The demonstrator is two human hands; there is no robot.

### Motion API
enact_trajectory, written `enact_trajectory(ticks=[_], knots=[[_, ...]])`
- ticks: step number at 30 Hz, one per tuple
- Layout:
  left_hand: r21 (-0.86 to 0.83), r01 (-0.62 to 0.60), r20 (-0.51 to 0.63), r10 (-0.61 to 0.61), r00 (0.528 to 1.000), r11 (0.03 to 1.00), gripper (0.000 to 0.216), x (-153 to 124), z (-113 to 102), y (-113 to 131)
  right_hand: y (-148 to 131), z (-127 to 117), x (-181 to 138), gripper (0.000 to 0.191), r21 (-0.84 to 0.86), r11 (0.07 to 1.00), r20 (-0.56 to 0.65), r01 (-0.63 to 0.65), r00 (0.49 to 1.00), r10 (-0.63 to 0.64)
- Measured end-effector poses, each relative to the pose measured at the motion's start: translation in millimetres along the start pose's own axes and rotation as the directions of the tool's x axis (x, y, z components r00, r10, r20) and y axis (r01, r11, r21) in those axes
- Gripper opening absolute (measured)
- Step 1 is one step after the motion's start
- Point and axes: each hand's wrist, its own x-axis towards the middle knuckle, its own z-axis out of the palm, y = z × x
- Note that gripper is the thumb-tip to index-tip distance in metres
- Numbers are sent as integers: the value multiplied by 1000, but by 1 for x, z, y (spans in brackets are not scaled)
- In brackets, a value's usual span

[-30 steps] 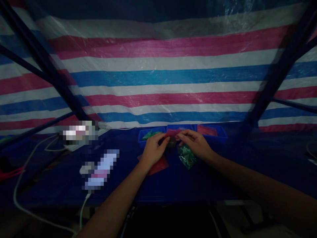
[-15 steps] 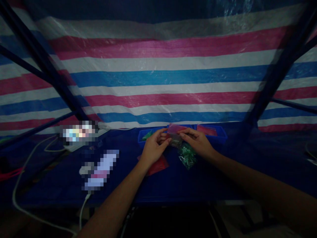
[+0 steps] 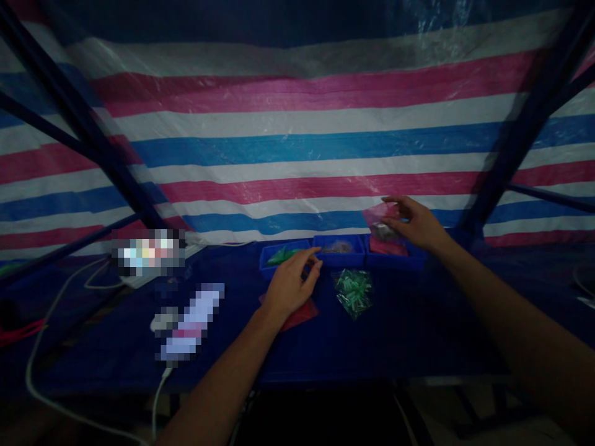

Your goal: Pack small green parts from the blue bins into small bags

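Observation:
My right hand (image 3: 416,222) pinches a small pink plastic bag (image 3: 375,214) with greyish contents, raised above the right blue bin (image 3: 421,257). Inside that bin lies red or pink bagged material (image 3: 390,246). My left hand (image 3: 294,282) hovers in front of the bins with thumb and fingers apart and nothing between them. Partly under it lies a flat red plastic bag (image 3: 300,314). To its right rests a clear bag of green pieces (image 3: 354,292). The middle bin (image 3: 341,259) has small pale items; the left bin (image 3: 267,267) holds green ones.
A lit phone (image 3: 193,322) with a white cable lies left on the blue table (image 3: 395,347), beside a pale round object (image 3: 163,320). Behind it, another bright screen (image 3: 149,251) rests on a white power strip. Blue metal posts and a striped tarp (image 3: 297,148) stand behind.
My right hand has moved up and right with the pink bag, away from my left hand. My left hand has let go of the bag, and the middle bin is uncovered.

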Motion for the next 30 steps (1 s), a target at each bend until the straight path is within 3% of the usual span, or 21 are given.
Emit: enact_trajectory(ticks=[3, 5, 8, 11, 19, 25, 28, 30], knots=[[0, -7, 11, 7, 1000, 1000, 37, 0, 0, 1, 14, -14, 0, 65, -174, 984, 27, 46, 999, -42], [-9, 0, 11, 0, 1000, 1000, 36, 0, -1, 2, 20, -15, -3, 48, -256, 961, 135, 109, 988, -76], [-8, -6, 12, 6, 1000, 1000, 34, 0, -1, 2, 26, -6, -8, 20, -292, 932, 351, 215, 930, -105], [0, -26, 34, 26, 999, 1000, 31, 0, -1, 3, 29, 4, -11, 22, -270, 923, 467, 273, 876, -122], [25, -22, 72, 21, 997, 999, 27, 0, -1, 4, 28, 8, -13, 21, -215, 949, 496, 233, 863, -99], [38, -31, 74, 28, 997, 999, 26, 0, -1, 5, 14, 10, -18, 43, -65, 992, 540, 107, 840, -55], [42, -26, 80, 22, 997, 999, 26, 0, -1, 5, 8, 10, -17, 46, -69, 989, 567, 131, 821, -69], [47, -23, 82, 20, 996, 999, 26, 0, -1, 5, 5, 10, -18, 45, -126, 977, 536, 171, 840, -78]])
